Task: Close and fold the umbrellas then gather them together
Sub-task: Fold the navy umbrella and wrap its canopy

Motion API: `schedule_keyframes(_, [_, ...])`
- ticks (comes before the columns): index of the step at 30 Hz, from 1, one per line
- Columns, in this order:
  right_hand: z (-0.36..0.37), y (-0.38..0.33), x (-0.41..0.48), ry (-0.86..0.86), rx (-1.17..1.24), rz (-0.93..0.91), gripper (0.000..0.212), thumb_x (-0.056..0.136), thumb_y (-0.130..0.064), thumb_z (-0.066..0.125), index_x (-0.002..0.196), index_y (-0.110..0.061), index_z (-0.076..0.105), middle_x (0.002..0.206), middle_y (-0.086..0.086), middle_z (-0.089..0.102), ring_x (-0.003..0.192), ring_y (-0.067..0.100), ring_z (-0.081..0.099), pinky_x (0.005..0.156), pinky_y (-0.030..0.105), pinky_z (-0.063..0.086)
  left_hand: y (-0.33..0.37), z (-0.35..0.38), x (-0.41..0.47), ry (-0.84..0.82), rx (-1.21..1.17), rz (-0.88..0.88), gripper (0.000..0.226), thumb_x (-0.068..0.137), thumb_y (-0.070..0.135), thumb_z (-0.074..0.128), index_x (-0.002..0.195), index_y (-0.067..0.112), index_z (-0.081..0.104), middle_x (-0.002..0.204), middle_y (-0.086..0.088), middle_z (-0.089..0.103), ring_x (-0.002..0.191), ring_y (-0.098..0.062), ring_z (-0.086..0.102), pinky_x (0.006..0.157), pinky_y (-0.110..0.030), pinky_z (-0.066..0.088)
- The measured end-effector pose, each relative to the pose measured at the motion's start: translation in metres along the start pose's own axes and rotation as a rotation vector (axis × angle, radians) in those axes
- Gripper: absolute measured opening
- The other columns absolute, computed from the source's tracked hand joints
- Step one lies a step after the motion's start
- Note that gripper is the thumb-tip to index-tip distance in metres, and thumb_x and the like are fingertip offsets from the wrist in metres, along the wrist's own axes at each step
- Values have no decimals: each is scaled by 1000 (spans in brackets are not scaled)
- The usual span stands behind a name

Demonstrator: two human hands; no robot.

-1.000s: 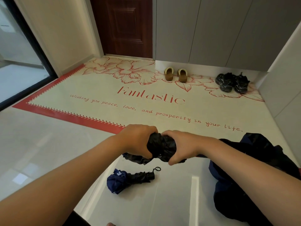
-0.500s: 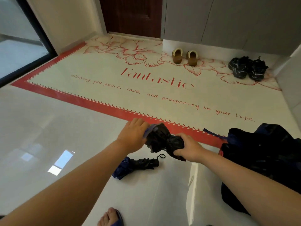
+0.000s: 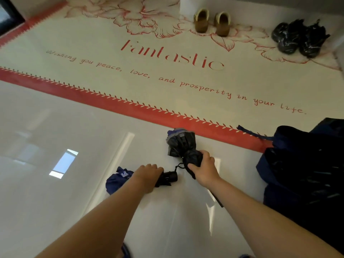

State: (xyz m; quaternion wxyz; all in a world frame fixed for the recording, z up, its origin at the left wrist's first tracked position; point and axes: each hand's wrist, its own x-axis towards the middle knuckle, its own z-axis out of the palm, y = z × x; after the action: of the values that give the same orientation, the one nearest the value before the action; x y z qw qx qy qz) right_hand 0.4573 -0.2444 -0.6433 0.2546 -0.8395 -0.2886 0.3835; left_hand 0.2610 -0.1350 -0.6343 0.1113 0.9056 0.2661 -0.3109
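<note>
A folded black umbrella with a grey-blue edge rests low over the glossy floor, and my right hand grips its handle end. Left of it lies a folded navy umbrella with a black handle; my left hand lies over its middle, fingers curled on it. A larger dark navy umbrella, still bunched and loose, sits on the floor at the right.
A cream mat with a red border and red lettering covers the floor ahead. Tan slippers and black shoes stand at its far edge. White tiled floor spreads to the left.
My hands came apart and went down to the floor. The right hand kept the black umbrella and lowered it; the left hand let go and dropped onto the navy umbrella.
</note>
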Motion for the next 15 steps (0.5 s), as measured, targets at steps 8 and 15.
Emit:
schedule_keyframes(8, [24,-7,14,26,53,30,79,73,-40,81,138,-23,38,128,7,50,110,30,60,92,44,56,-16,0,8,297,167,357,46,63,13,89,104,28,73,95,1,67,86,-22,63,77,-35,55])
schedule_keyframes(15, [29,-19,18,-43,124,76,94,72,-48,81,150,-34,30,134,7,49,116,30,59,96,41,55,-13,4,10,474,58,216,44,50,14,93,87,31,77,115,-5,66,110,-33,60,87,-47,53])
